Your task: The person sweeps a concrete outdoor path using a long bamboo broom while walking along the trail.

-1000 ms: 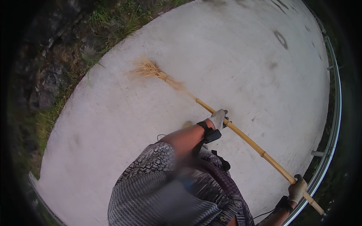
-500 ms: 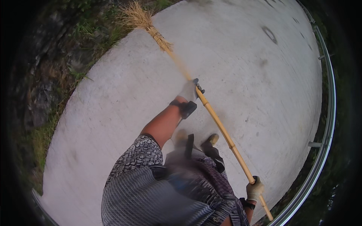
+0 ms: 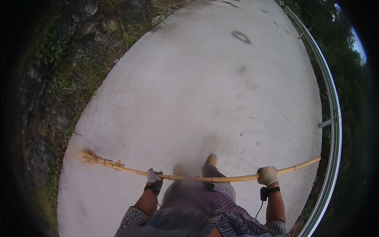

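Note:
A broom (image 3: 233, 179) with a long bamboo handle and a straw-coloured twig head lies crosswise in front of my body. Its bristles (image 3: 94, 157) point left, toward the grassy verge. My left hand (image 3: 153, 176), in a white and dark glove, is closed round the handle close to the broom head. Farther right, my right hand (image 3: 268, 175), also gloved, grips the handle, whose bare end reaches toward the guardrail. Each wrist wears a dark strap with a small box. Below the handle my shoes (image 3: 212, 159) show on the pavement.
Pale concrete road (image 3: 189, 91) stretches ahead, with a few dark stains. Along its left edge run grass and a rocky bank (image 3: 59, 94). A metal guardrail (image 3: 334, 118) on posts curves down the right side, with dark plants behind it.
The broom has swung from pointing far ahead at the left verge to lying crosswise near my body. My left hand has come back toward me; my right hand has moved slightly forward.

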`<control>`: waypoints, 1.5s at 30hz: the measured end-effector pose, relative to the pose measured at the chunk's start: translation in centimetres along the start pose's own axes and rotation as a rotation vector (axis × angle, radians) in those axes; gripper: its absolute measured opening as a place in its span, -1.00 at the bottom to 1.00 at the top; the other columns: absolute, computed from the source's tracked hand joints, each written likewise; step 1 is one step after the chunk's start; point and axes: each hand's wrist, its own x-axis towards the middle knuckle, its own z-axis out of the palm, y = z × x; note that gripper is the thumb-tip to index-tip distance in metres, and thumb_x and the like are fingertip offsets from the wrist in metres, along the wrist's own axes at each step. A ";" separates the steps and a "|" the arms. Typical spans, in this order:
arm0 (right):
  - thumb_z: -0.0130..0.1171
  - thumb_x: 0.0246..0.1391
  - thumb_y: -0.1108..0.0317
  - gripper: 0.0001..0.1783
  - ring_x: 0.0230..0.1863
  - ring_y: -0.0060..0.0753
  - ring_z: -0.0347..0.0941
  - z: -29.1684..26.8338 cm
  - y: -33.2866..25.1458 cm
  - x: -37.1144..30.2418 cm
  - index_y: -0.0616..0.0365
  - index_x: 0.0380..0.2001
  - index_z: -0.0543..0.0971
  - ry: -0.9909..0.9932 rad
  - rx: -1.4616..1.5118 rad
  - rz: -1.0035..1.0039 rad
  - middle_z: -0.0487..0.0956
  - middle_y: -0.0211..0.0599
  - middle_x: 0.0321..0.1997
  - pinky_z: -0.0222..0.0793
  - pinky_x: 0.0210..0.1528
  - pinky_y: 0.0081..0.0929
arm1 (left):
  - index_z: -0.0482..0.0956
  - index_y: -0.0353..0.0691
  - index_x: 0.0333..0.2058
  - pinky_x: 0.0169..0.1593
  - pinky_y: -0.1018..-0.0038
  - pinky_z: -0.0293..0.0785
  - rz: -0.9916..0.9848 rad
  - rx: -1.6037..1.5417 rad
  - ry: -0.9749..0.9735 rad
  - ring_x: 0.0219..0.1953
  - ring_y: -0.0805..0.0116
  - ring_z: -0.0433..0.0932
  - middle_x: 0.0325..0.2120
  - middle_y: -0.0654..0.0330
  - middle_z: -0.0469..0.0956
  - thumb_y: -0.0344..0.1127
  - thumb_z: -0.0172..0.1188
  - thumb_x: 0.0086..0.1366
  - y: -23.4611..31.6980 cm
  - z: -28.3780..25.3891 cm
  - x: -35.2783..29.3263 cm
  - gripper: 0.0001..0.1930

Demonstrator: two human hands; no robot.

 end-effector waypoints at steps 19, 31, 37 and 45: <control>0.28 -0.29 0.20 -0.86 -0.49 -0.16 0.53 -7.0 -4.6 -3.5 -0.09 -0.56 0.62 0.146 0.044 -0.012 0.55 -0.34 -0.63 0.37 -0.31 -0.25 | 0.25 -0.08 -0.44 -0.29 0.41 0.39 -0.111 0.373 -0.062 -0.44 0.39 0.33 -0.56 0.34 0.25 -0.20 -0.02 0.24 2.8 -1.7 4.4 -0.84; 0.20 -0.21 0.15 -0.87 -0.49 -0.26 0.54 4.2 -8.7 -16.1 -0.14 -0.53 0.63 0.116 0.296 0.461 0.58 -0.37 -0.60 0.34 -0.31 -0.24 | 0.21 -0.08 -0.53 -0.31 0.26 0.40 -0.014 0.585 -0.375 -0.63 0.40 0.22 -0.72 0.33 0.19 -0.20 -0.05 0.27 0.5 17.6 -2.6 -0.77; 0.20 -0.25 0.18 -0.86 -0.48 -0.27 0.54 7.4 -8.6 -16.1 -0.17 -0.51 0.63 0.073 0.347 0.547 0.60 -0.39 -0.56 0.35 -0.30 -0.26 | 0.24 -0.03 -0.55 -0.28 0.23 0.40 -0.029 0.583 -0.500 -0.68 0.43 0.18 -0.76 0.37 0.16 -0.23 -0.05 0.29 -1.5 23.8 -1.9 -0.78; 0.18 -0.26 0.17 -0.83 -0.43 -0.31 0.56 11.4 -3.8 -12.6 -0.22 -0.48 0.63 -0.097 0.348 0.491 0.62 -0.45 -0.52 0.36 -0.27 -0.26 | 0.25 -0.08 -0.44 -0.17 0.20 0.43 0.000 0.624 -0.483 -0.50 0.33 0.27 -0.58 0.26 0.26 -0.19 -0.01 0.27 -4.4 22.8 -1.7 -0.82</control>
